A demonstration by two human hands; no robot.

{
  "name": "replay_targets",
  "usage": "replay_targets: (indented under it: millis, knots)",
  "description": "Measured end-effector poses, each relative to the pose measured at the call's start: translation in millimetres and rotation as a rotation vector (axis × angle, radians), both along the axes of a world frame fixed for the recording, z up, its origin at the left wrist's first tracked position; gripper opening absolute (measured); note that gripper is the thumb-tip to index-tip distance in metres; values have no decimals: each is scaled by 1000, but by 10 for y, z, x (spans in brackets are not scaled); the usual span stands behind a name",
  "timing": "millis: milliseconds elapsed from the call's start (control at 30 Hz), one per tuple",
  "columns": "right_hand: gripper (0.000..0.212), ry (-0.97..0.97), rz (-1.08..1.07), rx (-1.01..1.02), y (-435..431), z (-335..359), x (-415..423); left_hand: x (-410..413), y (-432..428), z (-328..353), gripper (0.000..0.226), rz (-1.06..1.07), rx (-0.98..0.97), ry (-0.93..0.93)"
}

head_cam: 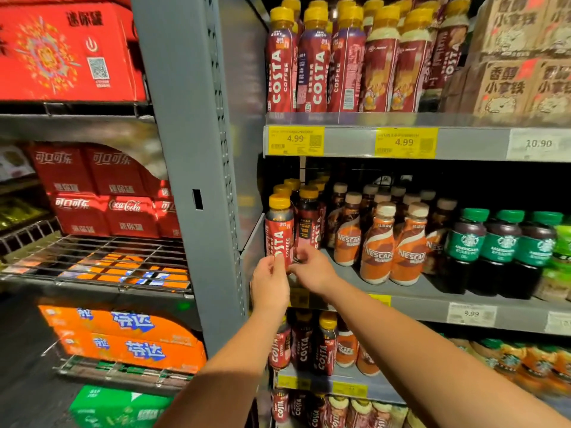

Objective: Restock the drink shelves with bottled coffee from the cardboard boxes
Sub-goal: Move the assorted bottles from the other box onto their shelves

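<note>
**Supermarket drink shelving: both hands on one Costa bottle**

Grey metal shelving fills the view, split by a grey upright (pixel 191 149) that runs from top to bottom. Just right of the upright, at the front of the middle shelf (pixel 432 291), a Costa coffee bottle (pixel 279 233) stands upright, with a yellow cap and a red label. It is the bottle nearest the upright on that shelf.

The left hand (pixel 270 281) grips the bottle's lower part from the upright's side, thumb laid over the bottom of the label and fingers curled round. The right hand (pixel 312 267) meets it from the side away from the upright, its bent fingertips pinching the bottle near the base. Both hands sit low on the bottle, so the cap and most of the label show above them. They hide the base, so whether it rests on the shelf cannot be told.

More yellow-capped Costa bottles stand in rows right behind it. Further right of the upright come Nescafé bottles (pixel 392 245), then green-capped Starbucks bottles (pixel 500 251). One shelf up, right of the upright, are taller Costa bottles (pixel 312 60) above yellow price tags (pixel 295 140) reading 4.99. Brown printed cartons (pixel 519 57) stand farthest from the upright on that level.

Left of the upright, wire racks carry red Coca-Cola cases (pixel 102 193), orange cases (pixel 123 338) below them and a green case (pixel 117 406) lowest.
</note>
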State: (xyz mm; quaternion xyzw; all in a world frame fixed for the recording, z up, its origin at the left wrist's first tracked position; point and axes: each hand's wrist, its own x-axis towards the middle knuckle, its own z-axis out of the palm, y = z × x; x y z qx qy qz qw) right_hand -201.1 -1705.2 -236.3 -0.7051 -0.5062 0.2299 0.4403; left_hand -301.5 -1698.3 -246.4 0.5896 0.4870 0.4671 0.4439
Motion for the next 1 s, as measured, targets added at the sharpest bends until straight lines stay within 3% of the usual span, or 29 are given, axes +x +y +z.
replay_targets:
  millis: [167, 367, 500, 633, 1000]
  knots:
    - [32, -218, -40, -22, -280, 107, 159, -130, -121, 7, 25, -26, 107, 279]
    - [23, -471, 14, -189, -622, 154, 144, -294, -397, 137, 32, -123, 227, 738]
    - [24, -550, 0, -307, -906, 76, 8, -430, -625, 43, 20, -253, 279, 947]
    - [8, -571, -19, -373, -1162, -59, -240, -653, -815, -123, 21, -363, 343, 1012]
    - [15, -446, -79, -635, -1953, -1036, -1119, -1433, -1132, -1003, 20, -601, 343, 1100]
